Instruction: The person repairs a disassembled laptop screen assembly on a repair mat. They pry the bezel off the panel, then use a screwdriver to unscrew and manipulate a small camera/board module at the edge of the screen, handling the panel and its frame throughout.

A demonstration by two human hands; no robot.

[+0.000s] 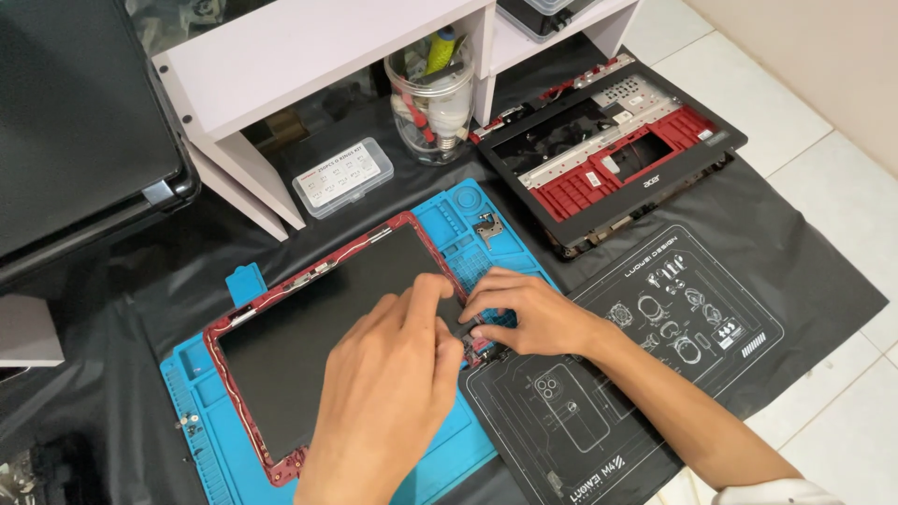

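A laptop screen panel (318, 318) with a dark display and a red frame lies on a blue work mat (449, 449). My left hand (388, 393) rests over the panel's lower right part, thumb and fingers pressing near its right edge. My right hand (524, 313) meets it there, fingertips pinched at the panel's right corner, on a small part that is too hidden to name. A small metal hinge (486, 227) lies loose in a tray section of the blue mat above my hands.
A black and red laptop base shell (608, 150) lies at the upper right. A black printed mat (645, 365) sits to the right. A clear jar of tools (430, 98), a small clear parts box (342, 176) and white shelf legs (253, 178) stand behind.
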